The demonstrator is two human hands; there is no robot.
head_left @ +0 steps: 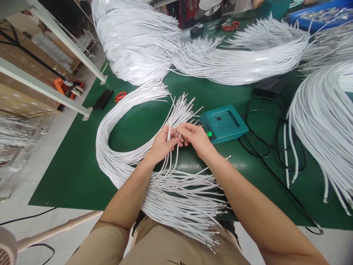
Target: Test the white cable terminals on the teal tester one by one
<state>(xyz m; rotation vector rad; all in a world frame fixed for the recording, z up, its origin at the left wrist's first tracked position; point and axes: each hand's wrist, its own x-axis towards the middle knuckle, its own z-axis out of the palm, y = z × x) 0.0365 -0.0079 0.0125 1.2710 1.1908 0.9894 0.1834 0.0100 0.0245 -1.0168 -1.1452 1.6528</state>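
Pinching loose white wires point(169, 133), your left grip point(163, 142) and right grip point(193, 134) are both closed on them, nearly touching. Each wire should feel light, bendy, smooth; hold near the tips, above the bundle point(102, 141) on the worktop point(68, 176).

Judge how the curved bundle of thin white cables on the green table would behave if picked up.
The white cable bundle would probably flex and sag, since it bends in a broad curve. It may splay, as its near ends fan out loosely. Single cables seem somewhat springy: those below the left hand arch smoothly.
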